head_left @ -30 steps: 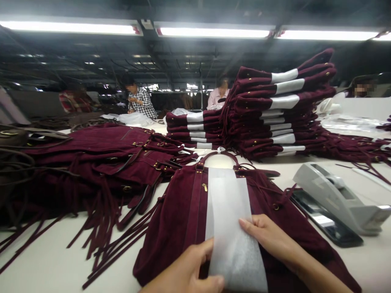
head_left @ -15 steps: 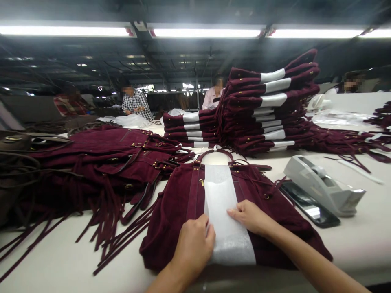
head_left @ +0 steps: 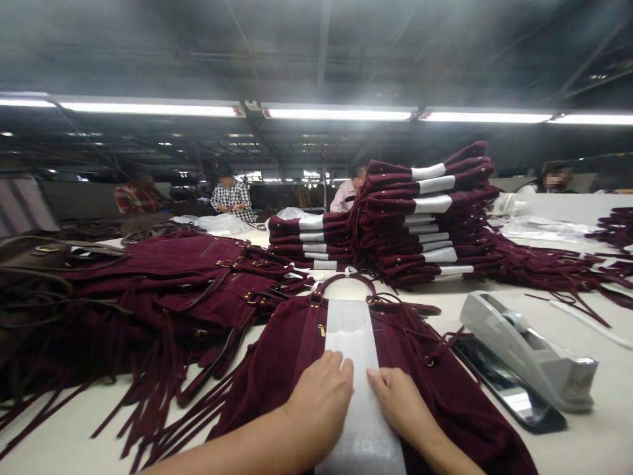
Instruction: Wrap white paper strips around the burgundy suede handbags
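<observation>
A maroon handbag (head_left: 277,376) lies flat in front of me, its round handle pointing away. Down its middle runs a white wrapping strip (head_left: 353,330). My left hand (head_left: 321,399) rests on the strip's left side with fingers curled in; its fingertips are partly hidden, but they seem to press on the strip. At the strip's right edge, my right hand (head_left: 401,399) pinches the material between thumb and curled fingers. A small brass zip pull (head_left: 322,330) shows left of the strip.
A grey tape dispenser (head_left: 529,349) and a black phone (head_left: 509,382) sit to the right. Maroon bags (head_left: 182,270) with loose straps are heaped at left. Behind stand a tall stack (head_left: 420,224) and a lower stack (head_left: 311,241) of wrapped bags. Several people work beyond.
My left hand has moved up the strip, and its forearm now reaches in from further left. The right hand stays at the strip's right edge. The camera view has tilted upward.
</observation>
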Action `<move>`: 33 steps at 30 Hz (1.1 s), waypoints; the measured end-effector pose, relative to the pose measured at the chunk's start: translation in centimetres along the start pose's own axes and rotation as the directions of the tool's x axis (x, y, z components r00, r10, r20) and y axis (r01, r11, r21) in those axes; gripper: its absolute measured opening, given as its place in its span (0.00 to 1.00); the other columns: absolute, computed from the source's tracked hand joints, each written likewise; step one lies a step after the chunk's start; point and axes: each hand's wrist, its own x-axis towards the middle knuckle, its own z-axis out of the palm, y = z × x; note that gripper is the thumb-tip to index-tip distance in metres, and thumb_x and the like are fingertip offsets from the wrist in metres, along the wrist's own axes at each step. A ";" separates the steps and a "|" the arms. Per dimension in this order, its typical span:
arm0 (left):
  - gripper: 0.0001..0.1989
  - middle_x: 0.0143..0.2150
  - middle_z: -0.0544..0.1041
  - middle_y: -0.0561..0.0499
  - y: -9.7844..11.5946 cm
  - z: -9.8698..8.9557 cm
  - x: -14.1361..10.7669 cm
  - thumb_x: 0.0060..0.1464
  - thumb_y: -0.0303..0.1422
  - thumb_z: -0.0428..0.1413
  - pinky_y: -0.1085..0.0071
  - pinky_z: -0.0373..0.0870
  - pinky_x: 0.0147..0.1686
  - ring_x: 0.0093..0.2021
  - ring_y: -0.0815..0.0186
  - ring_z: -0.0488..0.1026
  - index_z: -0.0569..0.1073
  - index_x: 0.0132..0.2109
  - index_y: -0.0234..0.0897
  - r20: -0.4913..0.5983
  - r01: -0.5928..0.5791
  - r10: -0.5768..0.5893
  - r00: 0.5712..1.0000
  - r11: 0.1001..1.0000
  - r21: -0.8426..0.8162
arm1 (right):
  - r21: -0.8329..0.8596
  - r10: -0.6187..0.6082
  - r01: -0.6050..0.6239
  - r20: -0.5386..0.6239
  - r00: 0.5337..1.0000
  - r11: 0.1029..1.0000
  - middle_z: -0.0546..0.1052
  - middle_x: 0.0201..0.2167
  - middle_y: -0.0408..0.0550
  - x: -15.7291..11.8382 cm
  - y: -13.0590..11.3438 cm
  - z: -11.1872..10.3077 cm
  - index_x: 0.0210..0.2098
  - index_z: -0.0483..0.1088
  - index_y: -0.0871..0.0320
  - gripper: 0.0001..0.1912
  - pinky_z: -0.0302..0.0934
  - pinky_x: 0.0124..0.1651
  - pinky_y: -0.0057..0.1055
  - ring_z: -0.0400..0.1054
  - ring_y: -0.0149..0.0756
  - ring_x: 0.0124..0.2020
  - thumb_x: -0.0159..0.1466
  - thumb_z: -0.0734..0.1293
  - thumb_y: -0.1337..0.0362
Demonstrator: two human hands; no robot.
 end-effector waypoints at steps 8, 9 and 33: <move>0.30 0.69 0.44 0.27 0.2 5.4 4.0 0.66 0.37 0.40 0.45 0.45 0.66 0.70 0.45 0.39 0.50 0.67 0.17 0.044 -0.060 0.067 0.997 0.988 -0.139 | -0.164 0.029 -0.028 0.001 1.000 0.986 0.78 0.30 0.56 0.5 -1.1 -0.6 0.28 0.72 0.63 0.21 0.53 0.32 0.29 0.70 0.39 0.31 0.70 0.53 0.65; 0.30 0.69 0.43 0.29 0.0 5.7 3.8 0.66 0.37 0.39 0.45 0.43 0.67 0.70 0.47 0.38 0.50 0.67 0.19 0.026 -0.073 0.077 0.997 0.987 -0.146 | -0.180 0.033 -0.033 -0.005 0.999 0.983 0.78 0.29 0.56 0.4 -1.3 -0.7 0.28 0.72 0.63 0.20 0.53 0.32 0.28 0.70 0.38 0.31 0.70 0.53 0.66; 0.29 0.71 0.46 0.35 -1.1 7.0 3.5 0.65 0.42 0.39 0.46 0.42 0.67 0.71 0.50 0.39 0.53 0.69 0.36 -0.038 -0.136 0.133 0.990 0.986 -0.096 | -0.061 -0.108 0.090 -0.449 0.887 0.994 0.74 0.51 0.46 -12.3 7.2 -11.9 0.50 0.71 0.51 0.16 0.65 0.51 0.31 0.69 0.38 0.49 0.66 0.63 0.53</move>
